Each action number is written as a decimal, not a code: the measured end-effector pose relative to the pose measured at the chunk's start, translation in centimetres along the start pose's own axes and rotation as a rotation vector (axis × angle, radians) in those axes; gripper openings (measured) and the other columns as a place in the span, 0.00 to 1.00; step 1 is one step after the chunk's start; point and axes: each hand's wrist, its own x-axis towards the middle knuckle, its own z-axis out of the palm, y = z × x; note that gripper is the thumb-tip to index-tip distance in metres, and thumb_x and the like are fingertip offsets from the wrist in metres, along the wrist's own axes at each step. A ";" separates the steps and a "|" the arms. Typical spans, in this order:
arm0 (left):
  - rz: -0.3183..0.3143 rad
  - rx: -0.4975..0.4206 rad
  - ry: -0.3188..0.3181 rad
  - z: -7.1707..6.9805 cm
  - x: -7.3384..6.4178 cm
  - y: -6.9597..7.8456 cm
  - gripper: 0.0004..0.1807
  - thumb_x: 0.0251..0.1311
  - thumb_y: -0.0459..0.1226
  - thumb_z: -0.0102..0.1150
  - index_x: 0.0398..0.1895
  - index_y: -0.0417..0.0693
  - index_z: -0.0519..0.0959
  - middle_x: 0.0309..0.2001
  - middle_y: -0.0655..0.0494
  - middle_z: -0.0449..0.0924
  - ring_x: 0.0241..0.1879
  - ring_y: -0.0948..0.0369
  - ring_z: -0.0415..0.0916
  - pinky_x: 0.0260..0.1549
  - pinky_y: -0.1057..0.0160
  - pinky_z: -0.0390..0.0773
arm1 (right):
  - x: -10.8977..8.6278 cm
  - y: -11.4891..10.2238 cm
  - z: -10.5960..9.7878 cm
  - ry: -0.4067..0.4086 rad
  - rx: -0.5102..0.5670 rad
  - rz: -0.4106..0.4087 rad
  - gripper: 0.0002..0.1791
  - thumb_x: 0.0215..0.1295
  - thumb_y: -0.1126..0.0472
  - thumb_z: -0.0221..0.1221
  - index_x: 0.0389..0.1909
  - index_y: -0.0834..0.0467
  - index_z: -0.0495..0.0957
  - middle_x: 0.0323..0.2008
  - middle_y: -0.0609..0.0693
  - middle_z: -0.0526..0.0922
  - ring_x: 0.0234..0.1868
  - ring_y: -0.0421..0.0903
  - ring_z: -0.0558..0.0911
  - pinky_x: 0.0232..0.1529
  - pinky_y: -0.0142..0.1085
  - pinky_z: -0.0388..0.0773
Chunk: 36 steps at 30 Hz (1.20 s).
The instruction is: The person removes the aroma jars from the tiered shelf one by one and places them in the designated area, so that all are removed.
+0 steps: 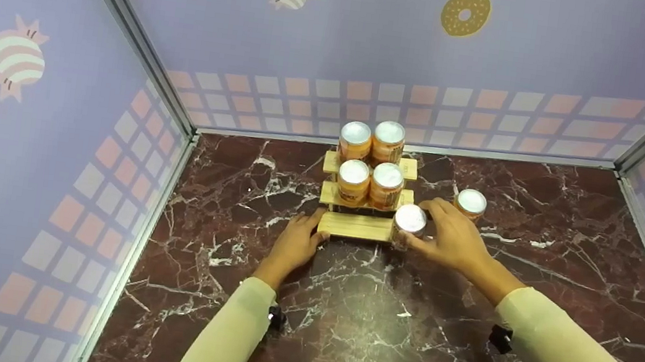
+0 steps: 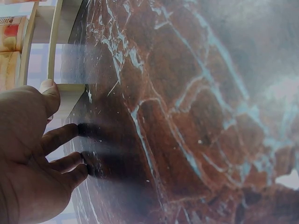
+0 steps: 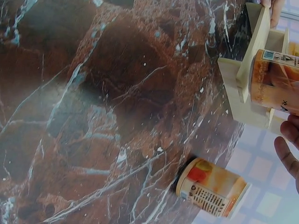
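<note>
A three-step wooden rack stands on the tabletop, with two orange-labelled fruit cans on its middle step and two more on the top step. My left hand grips the left end of the lowest step, thumb on its front edge, while the other fingers reach down toward the tabletop. In my right hand, thumb and fingers hold another white-topped fruit can upright at the right end of the lowest step. Its base is right at the board in the right wrist view.
One more fruit can stands on the dark marbled tabletop, right of the rack and behind my right hand. A patterned back wall rises close behind the rack. Side panels border the table left and right.
</note>
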 end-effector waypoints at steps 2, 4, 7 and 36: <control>0.000 -0.002 0.001 0.0 0.0 0.0 0.38 0.79 0.53 0.62 0.87 0.54 0.66 0.71 0.36 0.82 0.80 0.32 0.69 0.81 0.36 0.70 | -0.1 0.2 -0.2 -0.003 -0.001 0.012 0.37 0.61 0.40 0.78 0.59 0.64 0.81 0.51 0.59 0.87 0.50 0.60 0.87 0.55 0.58 0.89; -0.003 -0.006 0.003 0.0 0.0 0.1 0.38 0.79 0.54 0.62 0.87 0.55 0.66 0.71 0.37 0.82 0.80 0.32 0.69 0.80 0.35 0.71 | -0.2 0.4 -0.3 -0.007 -0.002 0.022 0.37 0.61 0.41 0.78 0.59 0.64 0.81 0.52 0.59 0.87 0.50 0.60 0.87 0.54 0.59 0.89; -0.011 -0.014 0.006 -0.1 -0.1 0.1 0.38 0.78 0.54 0.62 0.87 0.56 0.67 0.71 0.38 0.82 0.80 0.33 0.69 0.79 0.35 0.72 | -0.3 0.7 -0.6 -0.015 -0.003 0.034 0.37 0.61 0.41 0.77 0.60 0.64 0.80 0.52 0.60 0.86 0.50 0.61 0.88 0.54 0.60 0.90; -0.003 -0.067 0.011 -0.3 -0.2 0.2 0.37 0.78 0.51 0.65 0.85 0.57 0.68 0.70 0.35 0.82 0.79 0.30 0.69 0.79 0.31 0.71 | -2.3 3.5 -2.6 -0.040 -0.047 0.134 0.39 0.66 0.42 0.76 0.65 0.65 0.77 0.55 0.66 0.86 0.52 0.67 0.88 0.56 0.66 0.87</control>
